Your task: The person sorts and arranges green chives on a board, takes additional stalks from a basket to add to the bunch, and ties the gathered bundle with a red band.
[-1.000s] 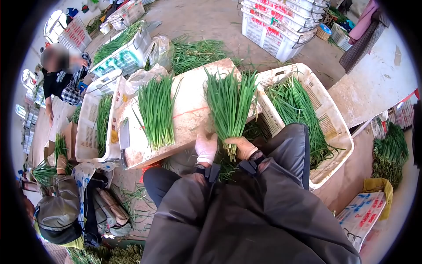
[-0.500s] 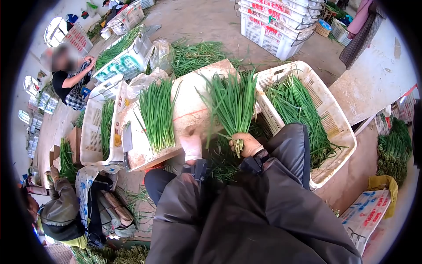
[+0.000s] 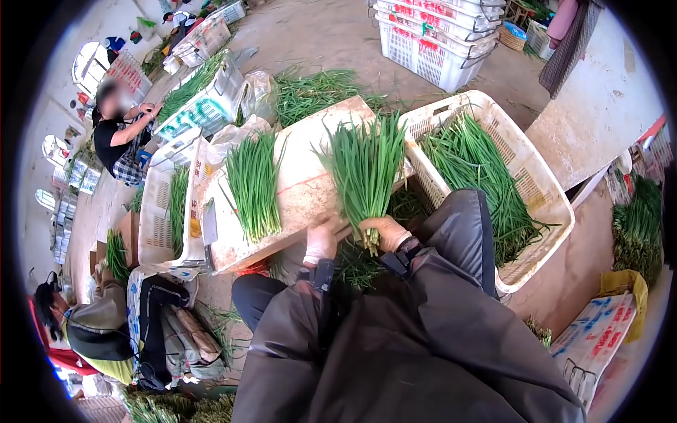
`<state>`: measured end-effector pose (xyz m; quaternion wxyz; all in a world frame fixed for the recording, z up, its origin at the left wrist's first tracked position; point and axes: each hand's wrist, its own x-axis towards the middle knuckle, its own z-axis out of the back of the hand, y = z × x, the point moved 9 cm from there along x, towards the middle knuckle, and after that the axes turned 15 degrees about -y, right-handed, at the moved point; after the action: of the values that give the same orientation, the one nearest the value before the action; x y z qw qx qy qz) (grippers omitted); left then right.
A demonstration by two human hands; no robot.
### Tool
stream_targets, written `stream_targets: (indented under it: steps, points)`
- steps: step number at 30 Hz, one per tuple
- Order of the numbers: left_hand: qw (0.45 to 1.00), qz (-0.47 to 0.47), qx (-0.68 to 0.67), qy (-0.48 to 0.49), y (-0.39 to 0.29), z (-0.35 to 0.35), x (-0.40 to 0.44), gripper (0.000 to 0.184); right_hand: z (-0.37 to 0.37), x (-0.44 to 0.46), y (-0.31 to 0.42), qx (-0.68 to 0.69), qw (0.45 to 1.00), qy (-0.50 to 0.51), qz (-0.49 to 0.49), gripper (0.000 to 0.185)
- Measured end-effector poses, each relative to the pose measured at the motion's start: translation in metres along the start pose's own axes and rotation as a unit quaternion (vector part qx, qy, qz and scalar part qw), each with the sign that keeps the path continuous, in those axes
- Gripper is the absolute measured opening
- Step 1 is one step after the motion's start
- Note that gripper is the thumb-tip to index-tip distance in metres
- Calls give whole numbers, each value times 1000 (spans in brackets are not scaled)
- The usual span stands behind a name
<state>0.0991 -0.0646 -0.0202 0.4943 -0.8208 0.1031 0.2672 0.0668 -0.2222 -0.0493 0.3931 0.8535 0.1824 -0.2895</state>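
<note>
My right hand (image 3: 386, 233) is wrapped round the pale lower stalks of a green leafy bundle (image 3: 363, 169), whose leaves fan out over the right part of a worn white board (image 3: 303, 158). Close to its left, my left hand (image 3: 324, 238) is at the board's near edge; its fingers are partly bent and what they hold, if anything, is too small to tell. A second bundle (image 3: 254, 187) lies flat on the board's left half, stalks towards me. Beside it, at the left edge, rests a knife (image 3: 210, 229).
A white crate (image 3: 557, 236) of greens stands at the right, another (image 3: 151, 225) at the left. Loose greens (image 3: 317, 92) lie behind the board. Stacked crates (image 3: 430, 60) stand farther back. One person (image 3: 116, 137) sits at the upper left, another (image 3: 99, 328) at the lower left.
My left hand moved left and down from the bundle, then back up beside the board's edge. The bundle in my right hand shifted slightly. The person at the upper left has reached to a crate.
</note>
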Motion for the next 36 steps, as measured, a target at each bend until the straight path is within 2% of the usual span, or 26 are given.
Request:
stream_targets:
  steps: [5, 7, 9, 11, 13, 15, 16, 18, 19, 20, 21, 23, 25, 26, 28, 30, 31, 32, 34, 36]
  points:
    - [1000, -9, -4, 3, 8, -2, 2, 12, -2, -2, -3, 11, 999, -33, 23, 20]
    - [999, -45, 27, 0, -2, 1, 1, 22, 3, 0, 4, -17, 997, -55, 54, 20]
    - [998, -56, 18, -14, -16, 8, 3, 25, 4, -7, 23, -151, 977, -15, 148, 18]
    - [997, -35, -19, -60, -20, 28, 13, 20, 8, -6, 28, -170, 973, -15, 153, 16]
    - [997, -37, -23, -56, -30, 36, 15, 16, 9, -10, 29, -74, 993, -53, 69, 14]
    - [997, -48, -18, -55, -36, 43, 17, 15, 10, -13, 41, -66, 993, -52, 87, 13]
    - [991, -103, -32, -74, -44, 49, 16, 10, 13, -8, 41, -38, 996, -46, 71, 14]
    - [982, -150, 60, -96, -53, 64, 18, 3, 14, -5, 43, -5, 999, -34, 30, 20]
    - [973, -173, 106, -108, -60, 68, 15, 5, 10, -7, 44, 20, 999, -30, 25, 18]
    - [909, -256, 307, -121, -65, 65, 3, 13, 6, -8, 45, 46, 998, -26, 21, 16]
    - [802, -332, 494, -57, -56, 54, 7, 13, 2, -10, 48, 72, 997, -23, 19, 14]
    - [713, -293, 620, 148, 0, 34, -5, 18, 1, -9, 51, 65, 997, -10, 44, 16]
    - [654, -271, 687, 164, 26, 30, -21, 31, 0, -9, 51, 57, 997, -11, 54, 17]
    - [617, -249, 734, 140, 29, 29, -25, 34, 0, -12, 53, 41, 997, -13, 68, 18]
    - [769, -163, 600, 151, 25, 19, -28, 38, -2, -20, 52, -10, 995, -29, 93, 21]
    - [890, -76, 413, 178, 12, -2, -46, 47, -11, -32, 56, -50, 989, -19, 137, 24]
    - [933, -32, 298, 201, 3, -16, -59, 54, -19, -37, 61, -82, 982, 2, 168, 27]
    - [945, 18, 239, 221, 5, -20, -60, 75, -21, -42, 62, -96, 979, 2, 181, 33]
    - [954, 17, 194, 230, 3, -33, -66, 80, -41, -60, 66, -153, 962, 22, 224, 41]
    - [962, 17, 112, 247, 8, -43, -65, 81, -54, -68, 68, -336, 862, -19, 379, 45]
